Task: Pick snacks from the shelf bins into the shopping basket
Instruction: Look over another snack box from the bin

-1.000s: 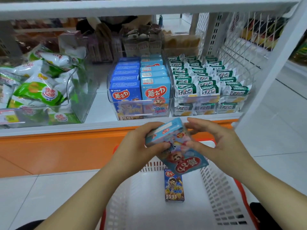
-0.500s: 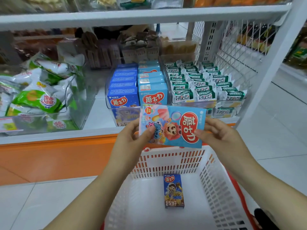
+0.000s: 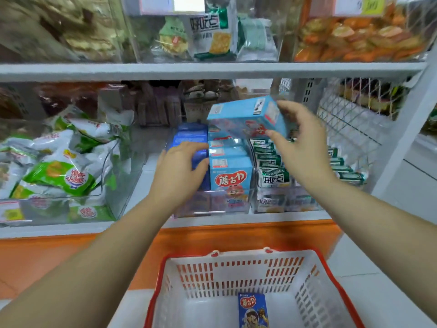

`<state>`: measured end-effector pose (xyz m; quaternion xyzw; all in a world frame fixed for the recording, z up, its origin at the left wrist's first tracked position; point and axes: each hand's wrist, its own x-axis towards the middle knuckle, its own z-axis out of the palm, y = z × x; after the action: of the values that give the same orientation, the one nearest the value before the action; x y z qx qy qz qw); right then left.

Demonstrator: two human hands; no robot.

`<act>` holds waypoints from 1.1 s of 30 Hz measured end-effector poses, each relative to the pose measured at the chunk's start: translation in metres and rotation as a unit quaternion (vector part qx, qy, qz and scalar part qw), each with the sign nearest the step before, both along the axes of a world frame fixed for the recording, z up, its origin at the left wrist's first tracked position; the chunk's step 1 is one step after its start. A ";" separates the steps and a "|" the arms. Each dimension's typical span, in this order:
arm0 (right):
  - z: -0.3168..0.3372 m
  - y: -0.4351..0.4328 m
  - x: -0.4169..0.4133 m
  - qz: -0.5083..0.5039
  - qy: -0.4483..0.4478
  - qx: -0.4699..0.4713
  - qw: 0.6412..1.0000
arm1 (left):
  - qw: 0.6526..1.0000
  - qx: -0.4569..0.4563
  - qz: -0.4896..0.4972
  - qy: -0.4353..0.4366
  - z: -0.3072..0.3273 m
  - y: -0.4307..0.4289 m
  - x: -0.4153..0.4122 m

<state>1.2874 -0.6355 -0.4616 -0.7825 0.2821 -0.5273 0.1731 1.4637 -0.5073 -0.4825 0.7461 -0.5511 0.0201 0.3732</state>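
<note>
Shop shelf (image 3: pixel 236 220) white, clear bin (image 3: pixel 212 207) full of snack boxes. Right hand (image 3: pixel 300 147) fingers curled round end of light blue box (image 3: pixel 246 117), held tilted above bin. Left hand (image 3: pixel 177 171) fingers and thumb bent round dark blue box (image 3: pixel 199 158) inside bin. Basket (image 3: pixel 236 261) on floor below, one small box (image 3: pixel 253 311) lying in it.

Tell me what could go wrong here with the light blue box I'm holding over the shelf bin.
The right grip holds the tilted light blue box by one end only; it may slip onto the boxes in the clear bin. The left grip rests on the dark blue boxes; pulling one could drag its neighbours. The shopping basket sits below the shelf, so a release now would likely miss it.
</note>
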 end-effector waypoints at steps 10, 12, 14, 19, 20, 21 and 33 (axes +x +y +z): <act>0.004 -0.051 0.038 -0.003 0.152 -0.089 0.984 | 0.994 0.059 -0.016 -0.094 -0.006 -0.043 0.036; 0.013 -0.058 0.046 0.016 0.184 -0.106 0.977 | 0.996 0.032 -0.014 -0.087 -0.010 -0.045 0.040; 0.020 -0.067 0.058 0.036 0.238 -0.087 0.967 | 0.998 -0.008 -0.018 -0.060 -0.010 -0.049 0.046; 0.018 -0.083 0.084 0.100 0.368 -0.001 0.924 | 0.992 0.044 -0.086 -0.087 0.001 -0.068 0.056; 0.015 -0.086 0.088 0.110 0.381 0.005 0.918 | 0.986 0.089 -0.100 -0.099 0.000 -0.072 0.058; 0.012 -0.089 0.091 0.123 0.393 0.009 0.911 | 0.978 0.134 -0.115 -0.106 0.000 -0.076 0.061; -0.003 -0.119 0.108 0.054 0.437 -0.016 0.898 | 0.933 0.313 -0.128 -0.127 0.003 -0.077 0.059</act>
<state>1.3958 -0.7544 -0.4647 -0.9508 0.2784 -0.1267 0.0486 1.5226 -0.5844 -0.4790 0.7392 -0.6633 -0.1064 0.0474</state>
